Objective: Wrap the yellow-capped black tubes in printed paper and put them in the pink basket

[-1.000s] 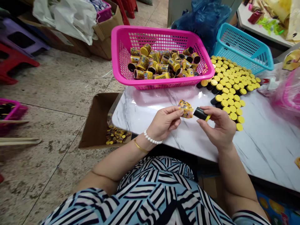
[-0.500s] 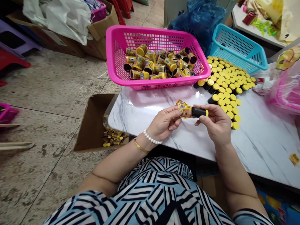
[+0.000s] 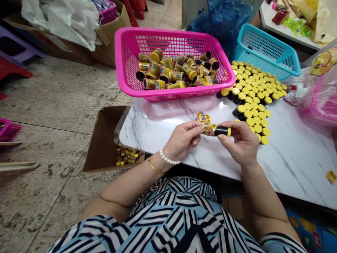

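The left hand (image 3: 183, 138) is closed in a pinch on a printed yellow wrapper (image 3: 203, 119), thumb on top and fingers curled beneath; the right hand (image 3: 240, 142) is closed around a black tube (image 3: 221, 131), its fingertips at the end with the yellow cap (image 3: 229, 132); the wrapper sits against the tube's other end, so the hands are joined through the tube, just apart from each other; both hands are held above a white marble-patterned surface (image 3: 150, 121), not touching it; a pearl bracelet (image 3: 168, 158) and a thin gold bangle (image 3: 155, 167) circle the left wrist; a striped blue-and-white garment (image 3: 171, 218) fills the bottom of the view.

Just beyond the right hand, yellow-capped tubes (image 3: 252, 102) stand packed close together on the surface, a few lying on their sides at the near edge; a pink plastic basket (image 3: 173, 95) beside them holds a loose heap of wrapped tubes (image 3: 163, 72); a blue plastic basket (image 3: 265, 49) sits behind the packed tubes; a loose yellow wrapper (image 3: 331, 176) lies at the right edge of the surface; off the left side, on the floor (image 3: 52, 105), an open cardboard box (image 3: 101, 140) holds a small pile of wrapped pieces (image 3: 127, 155).
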`<state>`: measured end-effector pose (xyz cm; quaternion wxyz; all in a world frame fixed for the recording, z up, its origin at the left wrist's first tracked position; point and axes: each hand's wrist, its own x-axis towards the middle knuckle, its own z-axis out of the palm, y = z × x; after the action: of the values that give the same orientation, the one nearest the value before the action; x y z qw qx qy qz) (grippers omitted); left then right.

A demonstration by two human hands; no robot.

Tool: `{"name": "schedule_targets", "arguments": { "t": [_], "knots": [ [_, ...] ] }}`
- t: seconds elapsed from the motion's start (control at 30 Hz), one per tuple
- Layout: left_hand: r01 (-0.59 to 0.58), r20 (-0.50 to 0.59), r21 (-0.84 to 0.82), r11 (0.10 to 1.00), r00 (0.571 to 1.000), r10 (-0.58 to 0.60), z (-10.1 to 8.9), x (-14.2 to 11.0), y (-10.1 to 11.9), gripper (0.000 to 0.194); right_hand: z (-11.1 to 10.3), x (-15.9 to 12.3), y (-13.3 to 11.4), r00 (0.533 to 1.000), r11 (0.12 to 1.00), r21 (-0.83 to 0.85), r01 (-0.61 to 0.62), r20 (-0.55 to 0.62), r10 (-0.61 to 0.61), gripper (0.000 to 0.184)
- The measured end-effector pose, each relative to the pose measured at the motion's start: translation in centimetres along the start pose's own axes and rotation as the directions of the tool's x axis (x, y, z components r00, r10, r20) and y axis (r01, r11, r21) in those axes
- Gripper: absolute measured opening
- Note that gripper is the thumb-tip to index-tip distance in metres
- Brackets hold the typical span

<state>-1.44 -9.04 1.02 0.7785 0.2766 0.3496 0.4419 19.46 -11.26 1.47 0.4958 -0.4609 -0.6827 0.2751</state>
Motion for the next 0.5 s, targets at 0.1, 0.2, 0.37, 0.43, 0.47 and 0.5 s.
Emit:
{"name": "schedule_targets", "arguments": {
  "t": [0.1, 0.2, 0.37, 0.43, 0.47, 0.5],
  "knots": [
    [0.023, 0.033, 0.059, 0.998, 0.999, -0.025, -0.58, -0.16, 0.38, 0.034, 0.08, -0.06, -0.1, 0.998, 0.999, 0.043, -0.021, 0.055, 0.019, 0.03],
    [0.085, 0.054, 0.024, 0.996, 0.995, -0.087, -0.9, 0.02, 0.58, 0.035, 0.21, -0.09, -0.04, 0.998, 1.0, -0.008, 0.016, 0.057, -0.015, 0.028],
    [0.092, 0.077, -0.011, 0.996, 0.993, -0.091, -0.49, 0.2, 0.32, 0.037, 0.39, 0.12, 0.2, 0.998, 0.998, 0.035, 0.047, 0.034, -0.048, 0.028],
    [0.051, 0.039, 0.023, 0.998, 0.998, -0.052, -0.43, -0.02, 0.16, 0.036, 0.33, 0.2, 0.25, 0.998, 0.996, 0.068, 0.061, 0.028, -0.063, 0.029],
    [0.012, 0.006, 0.047, 0.999, 1.0, -0.013, -0.48, -0.17, 0.15, 0.035, 0.26, 0.23, 0.26, 0.997, 0.996, 0.063, 0.069, 0.022, -0.071, 0.03],
    [-0.042, -0.03, 0.078, 0.996, 0.999, 0.045, -0.57, -0.32, 0.21, 0.033, 0.18, 0.25, 0.25, 0.997, 0.996, 0.047, 0.08, 0.012, -0.08, 0.03]
  ]
}}
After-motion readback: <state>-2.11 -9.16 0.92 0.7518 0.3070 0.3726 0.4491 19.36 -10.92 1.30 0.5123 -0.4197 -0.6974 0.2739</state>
